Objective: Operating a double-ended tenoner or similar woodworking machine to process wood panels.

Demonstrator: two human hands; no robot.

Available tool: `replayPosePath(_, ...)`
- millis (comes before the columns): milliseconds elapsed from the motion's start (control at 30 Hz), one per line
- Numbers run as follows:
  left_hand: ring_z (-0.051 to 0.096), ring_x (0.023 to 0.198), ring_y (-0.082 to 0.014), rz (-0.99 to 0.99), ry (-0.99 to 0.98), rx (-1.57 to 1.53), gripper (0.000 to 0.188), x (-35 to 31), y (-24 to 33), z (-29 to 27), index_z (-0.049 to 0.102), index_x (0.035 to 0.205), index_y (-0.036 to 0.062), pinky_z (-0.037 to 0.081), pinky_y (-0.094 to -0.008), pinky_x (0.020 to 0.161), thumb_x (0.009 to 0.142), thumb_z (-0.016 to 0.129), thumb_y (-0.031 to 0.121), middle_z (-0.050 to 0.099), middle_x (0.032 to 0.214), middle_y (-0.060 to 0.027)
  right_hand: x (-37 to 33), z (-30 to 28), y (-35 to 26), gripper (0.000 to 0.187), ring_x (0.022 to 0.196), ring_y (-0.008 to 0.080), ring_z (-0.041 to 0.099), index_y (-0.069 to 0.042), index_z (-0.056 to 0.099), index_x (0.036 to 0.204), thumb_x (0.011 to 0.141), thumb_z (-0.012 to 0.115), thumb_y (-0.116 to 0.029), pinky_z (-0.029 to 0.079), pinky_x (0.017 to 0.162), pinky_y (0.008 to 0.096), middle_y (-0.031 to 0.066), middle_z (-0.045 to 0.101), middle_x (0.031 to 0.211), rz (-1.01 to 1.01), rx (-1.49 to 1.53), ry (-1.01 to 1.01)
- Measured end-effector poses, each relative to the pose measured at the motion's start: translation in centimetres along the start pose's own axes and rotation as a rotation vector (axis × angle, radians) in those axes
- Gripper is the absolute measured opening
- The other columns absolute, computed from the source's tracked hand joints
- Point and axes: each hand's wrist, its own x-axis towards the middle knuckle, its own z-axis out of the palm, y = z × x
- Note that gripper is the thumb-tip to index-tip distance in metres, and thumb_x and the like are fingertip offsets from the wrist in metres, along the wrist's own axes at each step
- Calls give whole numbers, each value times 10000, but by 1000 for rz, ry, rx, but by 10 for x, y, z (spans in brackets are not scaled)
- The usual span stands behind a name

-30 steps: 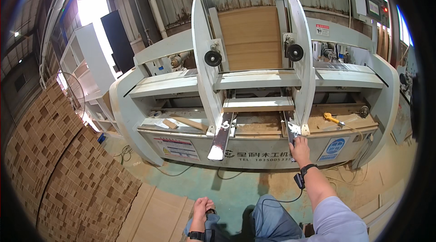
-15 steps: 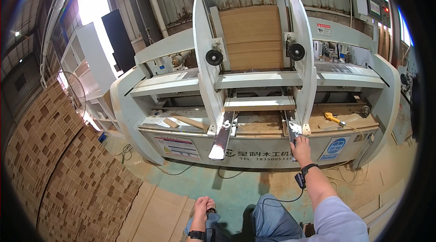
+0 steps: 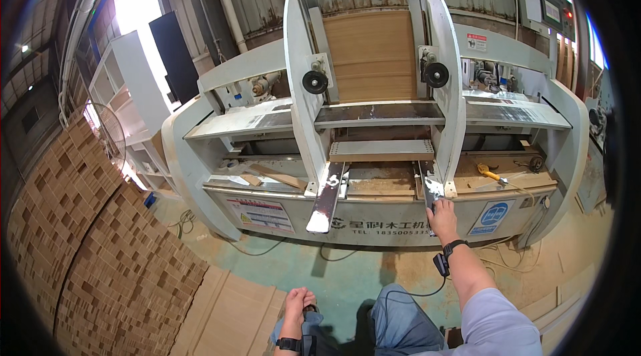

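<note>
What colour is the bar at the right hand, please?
The bar is dark with white patches, clearest in the head view.

The person wears a pale lavender cloth sleeve (image 3: 499, 324), blue denim trousers (image 3: 404, 326), black wrist straps (image 3: 455, 246) and a black cable (image 3: 417, 296).

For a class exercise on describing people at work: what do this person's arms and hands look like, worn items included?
Both the left hand and right hand are ungloved, each with a black wristband. A small dark box with a thin dark cable sits by the right one. The right sleeve is pale lavender; no left sleeve shows.
</note>
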Motion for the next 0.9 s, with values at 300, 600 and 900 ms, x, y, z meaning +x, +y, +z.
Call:
replayPosePath(300, 613, 739, -181, 10, -17, 34, 135, 4, -6, -4, 515, 880, 76, 472, -263, 627, 877, 516, 211, 604, 804, -75, 0, 0, -1, 295, 1034, 303, 448, -25, 566, 951, 746, 623, -230, 399, 883, 368, 133, 535, 1050, 6, 10, -2)
replayPosePath(600, 614, 743, -181, 2, -18, 39, 141, 2, -3, -2, 511, 882, 82, 466, -271, 633, 874, 525, 222, 605, 809, -73, 0, -1, -2, 288, 1024, 301, 451, -27, 570, 941, 742, 629, -226, 399, 876, 368, 132, 536, 1027, -2, 9, 11)
replayPosePath(900, 607, 713, -142, 0, -9, 20, 151, 0, -1, -1, 514, 886, 49, 473, -224, 607, 876, 535, 199, 605, 802, -75, 0, -2, -2, 285, 1034, 299, 449, -28, 565, 941, 744, 627, -225, 399, 879, 368, 130, 533, 1027, -1, -1, 5)
